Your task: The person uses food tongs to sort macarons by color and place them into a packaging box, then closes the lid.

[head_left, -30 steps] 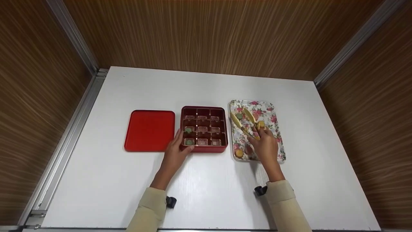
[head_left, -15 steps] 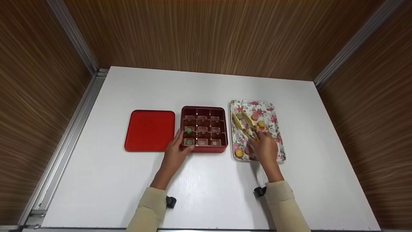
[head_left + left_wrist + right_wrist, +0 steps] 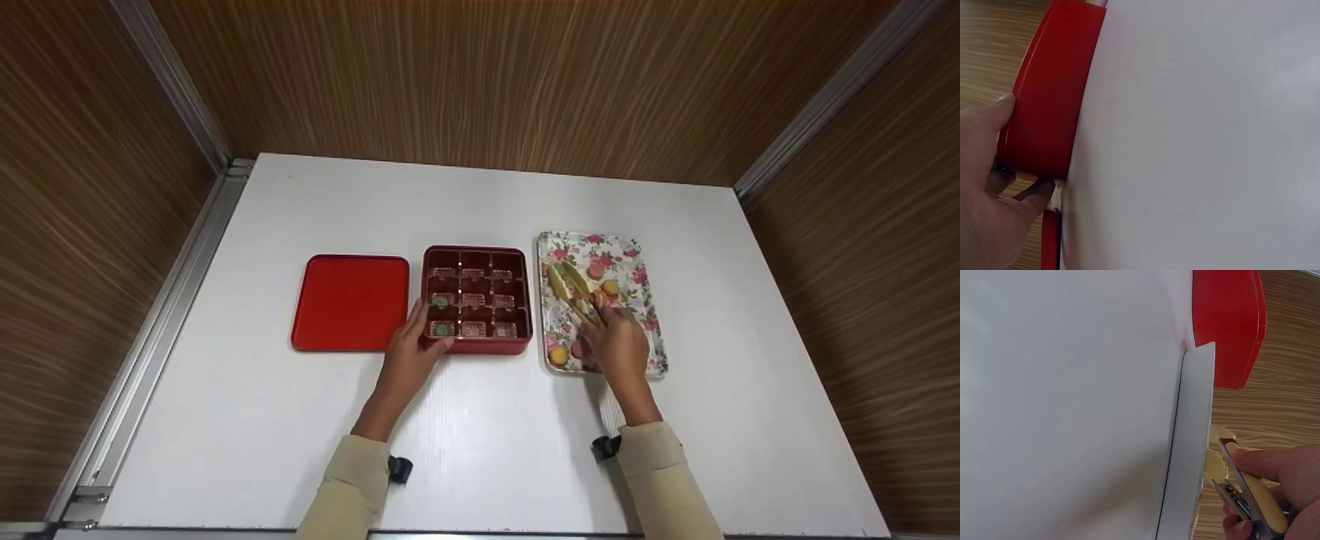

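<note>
My left hand [image 3: 409,352] holds the near left corner of a red box [image 3: 490,346], thumb at its front and fingers along its left side. The box has a clear divided insert, with green macarons [image 3: 443,330] in two left compartments. In the left wrist view the thumb [image 3: 1002,109] presses near the box's rim. My right hand [image 3: 619,343] grips gold-tipped tongs [image 3: 574,296] over a floral tray [image 3: 652,341]. Their tips stand around a green macaron [image 3: 559,269], mostly hidden. In the right wrist view the tongs' pale handle [image 3: 1261,498] lies under the thumb.
A red lid [image 3: 350,303] lies left of the box. On the tray are pink macarons [image 3: 596,271] and yellow macarons [image 3: 558,355], some partly hidden by my right hand. Wood-grain panels [image 3: 480,82] enclose the white table [image 3: 480,457] at the back and sides.
The tongs' tips have come closer together and lowered around the green macaron at the tray's upper left. My left hand has stayed on the box.
</note>
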Motion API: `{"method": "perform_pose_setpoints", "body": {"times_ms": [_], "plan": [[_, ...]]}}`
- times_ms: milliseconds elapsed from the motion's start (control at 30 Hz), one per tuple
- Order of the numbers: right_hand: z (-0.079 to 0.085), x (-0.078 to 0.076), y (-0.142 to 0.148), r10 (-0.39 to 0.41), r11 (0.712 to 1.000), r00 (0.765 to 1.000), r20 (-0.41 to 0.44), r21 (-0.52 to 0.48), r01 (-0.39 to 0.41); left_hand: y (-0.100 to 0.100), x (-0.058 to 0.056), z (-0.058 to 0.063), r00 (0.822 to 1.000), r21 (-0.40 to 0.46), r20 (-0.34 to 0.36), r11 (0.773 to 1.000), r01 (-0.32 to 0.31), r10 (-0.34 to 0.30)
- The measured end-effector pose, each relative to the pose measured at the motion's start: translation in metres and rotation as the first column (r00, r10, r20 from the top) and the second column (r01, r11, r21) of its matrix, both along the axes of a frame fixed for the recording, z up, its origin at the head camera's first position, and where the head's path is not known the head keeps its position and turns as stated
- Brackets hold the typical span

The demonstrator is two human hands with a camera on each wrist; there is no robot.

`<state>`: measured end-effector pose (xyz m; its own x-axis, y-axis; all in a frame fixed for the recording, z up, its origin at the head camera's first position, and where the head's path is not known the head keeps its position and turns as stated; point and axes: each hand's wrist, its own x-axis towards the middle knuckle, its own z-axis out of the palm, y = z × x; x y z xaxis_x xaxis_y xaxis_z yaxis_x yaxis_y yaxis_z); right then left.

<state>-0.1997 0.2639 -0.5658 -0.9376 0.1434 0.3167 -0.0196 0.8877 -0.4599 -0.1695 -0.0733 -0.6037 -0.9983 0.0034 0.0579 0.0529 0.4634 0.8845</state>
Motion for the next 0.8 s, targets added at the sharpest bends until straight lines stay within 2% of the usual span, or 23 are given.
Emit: {"method": "perform_pose_setpoints", "body": {"times_ms": [333, 600, 800], "plan": [[0.007, 0.003, 0.0, 0.017, 1.0, 1.0, -0.011, -0.016, -0.017, -0.001, -0.001, 0.0, 1.0, 0.005, -0.004, 1.0, 0.001, -0.001], [0.013, 0.005, -0.004, 0.003, 1.0, 1.0, 0.014, -0.024, -0.002, 0.0, 0.0, 0.001, 1.0, 0.01, -0.012, 1.0, 0.0, 0.001], [0.021, 0.009, -0.01, 0.02, 0.999, 1.0, -0.024, -0.045, -0.021, 0.0, 0.0, 0.002, 1.0, 0.007, -0.004, 1.0, 0.003, -0.003]]}}
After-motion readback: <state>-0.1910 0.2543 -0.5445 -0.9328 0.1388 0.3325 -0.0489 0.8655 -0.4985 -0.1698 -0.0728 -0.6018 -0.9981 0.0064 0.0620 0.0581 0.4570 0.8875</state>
